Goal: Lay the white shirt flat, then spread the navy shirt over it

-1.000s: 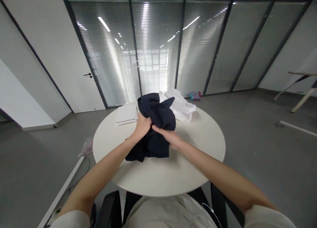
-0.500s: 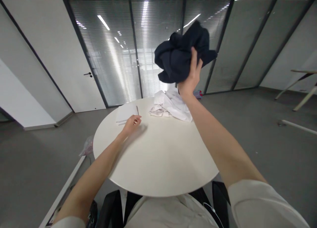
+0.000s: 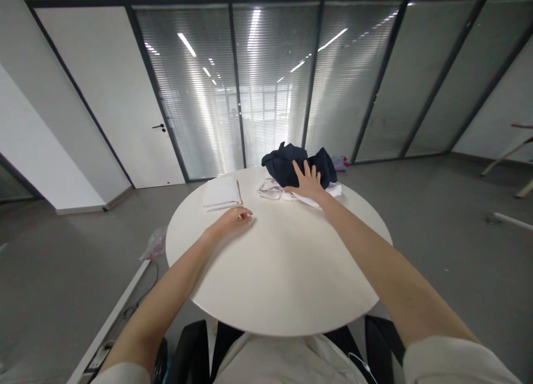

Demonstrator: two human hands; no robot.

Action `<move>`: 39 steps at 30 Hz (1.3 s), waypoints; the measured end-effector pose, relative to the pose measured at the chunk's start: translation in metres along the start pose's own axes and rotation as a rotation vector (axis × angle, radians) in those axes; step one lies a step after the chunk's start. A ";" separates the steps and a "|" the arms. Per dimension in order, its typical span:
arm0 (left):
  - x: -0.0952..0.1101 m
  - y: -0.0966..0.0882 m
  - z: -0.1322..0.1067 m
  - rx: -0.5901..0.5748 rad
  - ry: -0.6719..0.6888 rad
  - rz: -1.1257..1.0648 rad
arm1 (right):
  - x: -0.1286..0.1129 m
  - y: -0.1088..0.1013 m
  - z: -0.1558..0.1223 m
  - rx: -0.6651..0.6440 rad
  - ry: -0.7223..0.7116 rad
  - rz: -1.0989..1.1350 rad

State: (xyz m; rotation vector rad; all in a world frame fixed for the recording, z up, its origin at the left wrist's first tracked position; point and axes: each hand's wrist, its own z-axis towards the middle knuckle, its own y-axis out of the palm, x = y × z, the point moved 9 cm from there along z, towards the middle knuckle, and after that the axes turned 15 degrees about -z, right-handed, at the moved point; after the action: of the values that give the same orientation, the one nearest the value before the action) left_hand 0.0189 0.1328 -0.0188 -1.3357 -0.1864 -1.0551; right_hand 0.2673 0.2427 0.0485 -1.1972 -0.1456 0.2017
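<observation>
A crumpled navy blue cloth (image 3: 283, 164), perhaps a garment, lies in a heap on a rumpled white cloth (image 3: 270, 189) at the far side of the table. Against the front of the navy heap rests my right hand (image 3: 308, 183), its fingers spread and not gripping. My left hand (image 3: 231, 221) is at the tabletop with its fingers curled in and nothing seen in them. Just beyond it lies a flat, neatly folded white cloth (image 3: 222, 192). Part of the white pile is hidden under the navy cloth and behind my right hand.
The round white table (image 3: 287, 267) stands in front of me. On the floor at its left are a clear plastic bag (image 3: 155, 244) and a white rail (image 3: 114, 317) with a cable. A pink and blue package (image 3: 341, 163) shows behind the table, before the glass wall.
My right hand has brought the navy cloth down from the air onto the white pile and let it go, with fingers now spread. My left hand has stayed near the folded cloth.
</observation>
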 end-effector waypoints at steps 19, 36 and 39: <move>-0.072 -0.068 -0.020 0.393 -0.262 0.383 | -0.069 0.028 -0.089 -0.082 -0.494 0.477; -0.049 -0.095 -0.035 0.600 -0.522 0.361 | -0.071 0.025 -0.087 -0.079 -0.494 0.503; -0.069 -0.112 -0.054 0.706 -0.664 0.340 | -0.070 0.024 -0.087 -0.082 -0.483 0.504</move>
State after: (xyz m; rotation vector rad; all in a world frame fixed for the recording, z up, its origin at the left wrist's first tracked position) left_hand -0.1221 0.1363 -0.0024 -0.9653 -0.7268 -0.1786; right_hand 0.2169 0.1560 -0.0060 -1.2329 -0.2730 0.9352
